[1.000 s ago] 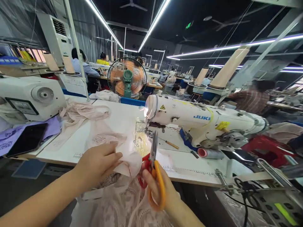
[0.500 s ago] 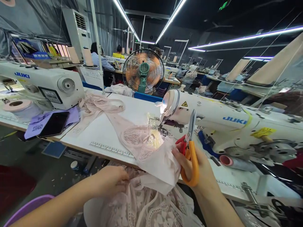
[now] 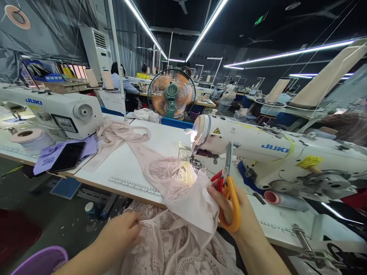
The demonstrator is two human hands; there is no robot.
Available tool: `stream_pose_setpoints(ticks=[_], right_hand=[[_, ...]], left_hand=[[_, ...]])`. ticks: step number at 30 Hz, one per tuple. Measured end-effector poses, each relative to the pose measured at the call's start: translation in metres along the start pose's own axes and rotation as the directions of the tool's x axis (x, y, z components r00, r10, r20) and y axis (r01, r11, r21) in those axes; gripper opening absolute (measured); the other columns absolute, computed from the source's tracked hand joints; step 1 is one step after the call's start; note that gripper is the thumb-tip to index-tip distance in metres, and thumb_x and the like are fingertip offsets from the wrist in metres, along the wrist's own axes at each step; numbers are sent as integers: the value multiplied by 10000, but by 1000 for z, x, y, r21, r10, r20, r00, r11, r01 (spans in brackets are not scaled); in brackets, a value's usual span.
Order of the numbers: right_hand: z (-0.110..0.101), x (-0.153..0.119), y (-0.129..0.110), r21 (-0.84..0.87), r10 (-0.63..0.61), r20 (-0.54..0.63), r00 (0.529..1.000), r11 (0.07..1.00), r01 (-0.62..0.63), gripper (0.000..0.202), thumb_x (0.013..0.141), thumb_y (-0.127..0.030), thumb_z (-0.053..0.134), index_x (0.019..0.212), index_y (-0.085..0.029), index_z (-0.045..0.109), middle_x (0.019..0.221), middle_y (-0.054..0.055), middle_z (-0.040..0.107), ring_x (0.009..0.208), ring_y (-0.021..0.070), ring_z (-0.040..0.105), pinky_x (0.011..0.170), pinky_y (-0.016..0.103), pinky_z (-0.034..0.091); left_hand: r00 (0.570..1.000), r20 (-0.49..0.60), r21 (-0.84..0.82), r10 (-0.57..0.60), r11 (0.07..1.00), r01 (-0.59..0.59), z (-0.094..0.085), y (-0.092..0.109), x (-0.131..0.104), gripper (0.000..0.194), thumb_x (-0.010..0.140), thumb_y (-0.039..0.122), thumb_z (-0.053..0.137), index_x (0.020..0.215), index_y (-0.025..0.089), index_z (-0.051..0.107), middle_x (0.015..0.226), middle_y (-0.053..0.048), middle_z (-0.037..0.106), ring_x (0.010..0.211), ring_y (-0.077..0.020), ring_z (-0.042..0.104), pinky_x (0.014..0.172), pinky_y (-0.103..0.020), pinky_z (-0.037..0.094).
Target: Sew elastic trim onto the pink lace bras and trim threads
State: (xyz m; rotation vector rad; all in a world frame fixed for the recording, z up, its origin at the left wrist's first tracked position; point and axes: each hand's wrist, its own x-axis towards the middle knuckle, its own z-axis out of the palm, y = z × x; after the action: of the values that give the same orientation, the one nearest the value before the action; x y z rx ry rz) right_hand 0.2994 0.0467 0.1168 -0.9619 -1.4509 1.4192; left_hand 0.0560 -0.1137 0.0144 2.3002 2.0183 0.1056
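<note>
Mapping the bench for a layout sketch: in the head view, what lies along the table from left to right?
Tape roll → phone → pink lace garment → scissors in the right hand → pink thread cone.

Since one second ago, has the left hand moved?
Yes. The left hand has come off the white table and dropped below its front edge, toward the person, onto the pink lace fabric.

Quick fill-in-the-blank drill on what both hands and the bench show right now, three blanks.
1. The right hand holds scissors with orange and ____ handles.
2. The left hand rests on pink ____ fabric below the table edge.
3. The sewing machine beside the scissors bears the brand name ____.

Missing words: red; lace; JUKI
</note>
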Motion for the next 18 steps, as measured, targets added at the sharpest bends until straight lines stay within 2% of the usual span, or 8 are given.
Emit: stream_pose_setpoints(ticks=[3, 5, 10, 12, 15, 18], right_hand=[[1, -3, -4, -2, -10, 7, 1000, 1000, 10, 298, 628, -376, 767, 740, -216, 542, 641, -29, 491, 538, 124, 420, 453, 236, 343], [2, -7, -9, -21, -8, 0, 1000, 1000, 8, 309, 615, -386, 770, 738, -216, 542, 632, -34, 483, 525, 121, 416, 439, 232, 334], [-4, -20, -13, -171, -8, -79, 997, 985, -5, 287, 624, -418, 738, 724, -226, 551, 586, -47, 498, 505, 125, 434, 439, 233, 364], [-9, -22, -9, -203, -6, -81, 997, 979, -10, 287, 628, -433, 729, 722, -221, 561, 608, -36, 518, 515, 130, 447, 449, 238, 377], [-15, -24, 0, -176, 8, -86, 996, 984, -23, 293, 626, -448, 730, 721, -221, 570, 641, -22, 529, 535, 136, 457, 448, 241, 369], [-21, -24, 11, -168, -2, -118, 993, 986, -18, 289, 610, -434, 748, 730, -227, 585, 685, 1, 559, 567, 155, 485, 459, 257, 385]], left_hand=[[998, 14, -10, -59, 998, 60, 0, 4, -4, 182, 754, 24, 461, 724, 176, 557, 925, -85, 621, 754, -217, 571, 622, -316, 463], [997, 35, -46, -73, 996, 75, -6, 4, -4, 183, 775, 34, 441, 707, 176, 534, 854, -69, 621, 743, -207, 565, 649, -315, 458], [991, 110, -180, -74, 979, 93, -30, -6, -10, 138, 818, 138, 433, 728, 180, 529, 766, -45, 618, 696, -195, 567, 637, -292, 444], [987, 141, -242, -78, 964, 111, -36, -12, -13, 116, 809, 163, 443, 840, 184, 553, 745, -24, 608, 656, -181, 566, 594, -262, 433], [982, 173, -331, -73, 935, 128, -37, -18, -19, 238, 792, 152, 438, 1001, 198, 542, 826, -16, 613, 711, -167, 591, 626, -235, 445], [980, 184, -379, -78, 914, 144, -33, -19, -23, 224, 810, 126, 386, 918, 207, 564, 925, -28, 616, 793, -161, 607, 680, -228, 455]])
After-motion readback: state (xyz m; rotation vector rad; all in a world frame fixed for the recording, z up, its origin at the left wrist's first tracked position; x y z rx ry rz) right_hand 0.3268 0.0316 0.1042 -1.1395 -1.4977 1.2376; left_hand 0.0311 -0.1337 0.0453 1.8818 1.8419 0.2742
